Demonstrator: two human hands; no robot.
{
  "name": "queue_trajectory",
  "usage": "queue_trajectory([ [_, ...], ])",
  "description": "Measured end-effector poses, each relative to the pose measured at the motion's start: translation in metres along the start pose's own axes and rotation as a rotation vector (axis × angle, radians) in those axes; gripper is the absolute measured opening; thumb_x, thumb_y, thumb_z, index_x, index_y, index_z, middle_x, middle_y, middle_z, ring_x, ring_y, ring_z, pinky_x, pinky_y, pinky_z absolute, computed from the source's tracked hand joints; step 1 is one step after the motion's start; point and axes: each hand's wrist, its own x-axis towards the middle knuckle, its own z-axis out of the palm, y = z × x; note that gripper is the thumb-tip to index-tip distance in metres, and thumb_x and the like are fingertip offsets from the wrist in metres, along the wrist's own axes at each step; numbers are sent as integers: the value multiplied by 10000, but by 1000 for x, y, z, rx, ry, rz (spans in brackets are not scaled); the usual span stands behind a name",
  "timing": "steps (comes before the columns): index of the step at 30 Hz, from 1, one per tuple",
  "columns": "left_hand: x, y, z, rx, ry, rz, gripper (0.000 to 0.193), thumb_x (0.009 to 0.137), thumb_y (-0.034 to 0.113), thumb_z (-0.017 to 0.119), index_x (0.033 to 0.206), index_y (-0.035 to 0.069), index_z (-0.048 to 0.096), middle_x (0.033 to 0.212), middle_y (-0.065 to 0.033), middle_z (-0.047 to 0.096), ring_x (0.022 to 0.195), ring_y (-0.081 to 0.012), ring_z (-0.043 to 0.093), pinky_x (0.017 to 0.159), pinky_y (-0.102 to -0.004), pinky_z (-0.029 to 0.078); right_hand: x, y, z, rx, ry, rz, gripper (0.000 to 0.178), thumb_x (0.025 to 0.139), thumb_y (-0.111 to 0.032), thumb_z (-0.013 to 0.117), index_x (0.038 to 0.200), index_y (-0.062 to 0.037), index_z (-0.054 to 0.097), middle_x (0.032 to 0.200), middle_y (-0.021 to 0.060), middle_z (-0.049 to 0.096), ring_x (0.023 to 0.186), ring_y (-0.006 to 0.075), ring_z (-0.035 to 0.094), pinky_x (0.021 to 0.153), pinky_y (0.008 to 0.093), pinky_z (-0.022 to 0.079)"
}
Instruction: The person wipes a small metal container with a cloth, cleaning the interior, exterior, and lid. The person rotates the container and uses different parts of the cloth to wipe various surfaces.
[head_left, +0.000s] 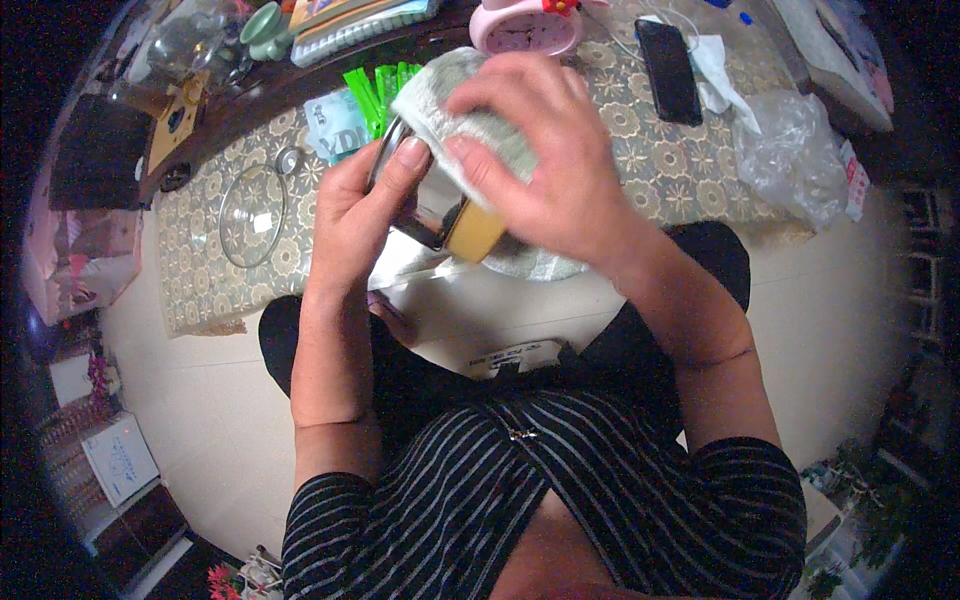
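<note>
Steel pot [425, 215], rigid, smooth and judged slippery, is gripped at its rim by the left hand [355, 215] while the right hand [545, 160] presses a soft cloth [455, 95] onto it.

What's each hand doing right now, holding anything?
Left hand: closed on the rim of a shiny metal pot.
Right hand: closed on a pale cloth, pressing it against the pot.

You sit at a low table [660, 170] under a patterned lace cloth. On it lie a glass lid [252, 214], green packets [378, 88], a pink clock [525, 27], a black phone [669, 70], tissue [718, 62] and a clear plastic bag [790, 150].
</note>
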Motion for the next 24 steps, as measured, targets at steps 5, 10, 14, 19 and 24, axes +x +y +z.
queue_trajectory([
  [5, 1, -6, 5, -104, 37, 48, 423, 1039, 374, 430, 979, 28, 665, 835, 0, 621, 727, -68, 545, 616, -212, 411, -11, -26, 11, -107, -5, -166, 311, 726, -142, 734, 1019, -94, 643, 1106, 89, 576, 1023, 309, 552, 893, 419, 430],
  [10, -2, -6, 6, 48, 1, 129, 376, 1019, 349, 508, 915, 30, 678, 739, 21, 604, 658, -44, 517, 561, -213, 408, -7, -8, 13, -67, 36, -87, 308, 766, -149, 722, 1053, -88, 631, 1110, 91, 580, 1033, 297, 562, 896, 410, 455],
  [14, -7, 0, 9, -63, -66, 10, 238, 922, 227, 687, 930, -11, 679, 722, -2, 629, 598, -83, 598, 531, -236, 485, 2, 30, 9, 247, 3, 218, 276, 851, -189, 688, 1082, -63, 605, 1042, 108, 614, 993, 267, 608, 878, 380, 481],
  [19, -6, 9, 11, -50, -89, 46, 239, 923, 221, 682, 934, -18, 680, 729, -22, 639, 585, -104, 619, 507, -250, 513, 9, 57, 7, 708, -75, 589, 273, 918, -240, 656, 1114, -56, 612, 997, 69, 649, 961, 186, 627, 860, 355, 493],
  [24, -7, 8, 11, -102, -33, -42, 251, 929, 239, 676, 932, -12, 681, 713, -2, 605, 584, -93, 602, 501, -250, 513, 4, 28, 2, 176, -22, 156, 256, 897, -135, 642, 1140, -53, 634, 1077, 111, 624, 1037, 220, 606, 904, 330, 473],
])
